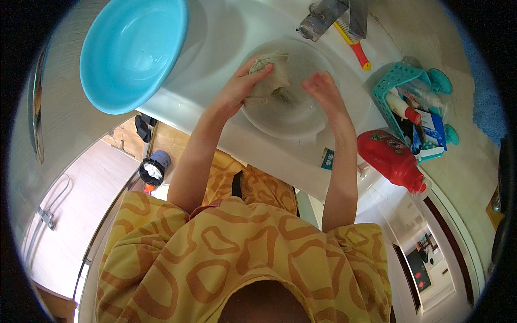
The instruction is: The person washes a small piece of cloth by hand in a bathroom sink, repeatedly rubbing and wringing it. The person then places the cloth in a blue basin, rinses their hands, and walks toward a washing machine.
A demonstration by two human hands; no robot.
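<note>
My left hand [241,87] grips a wet, light-coloured cloth [272,74], its thumb pressed on the gathered top edge. The cloth hangs over the left part of a translucent round basin [278,127] standing in the white washbasin; a dark patch shows by its lower edge. Over the right part of the same basin is my right hand [322,85], apart from the cloth, with its fingers curled in. Whether anything small is inside those fingers cannot be seen.
A light blue plastic basin [133,56] stands at the left. Beyond my right hand are a metal faucet [323,18] and a red-and-yellow brush [357,52]. A teal plastic basket [389,107] of toiletries and a red detergent bottle [389,159] are at the right. A small teal packet [328,159] lies near the front edge.
</note>
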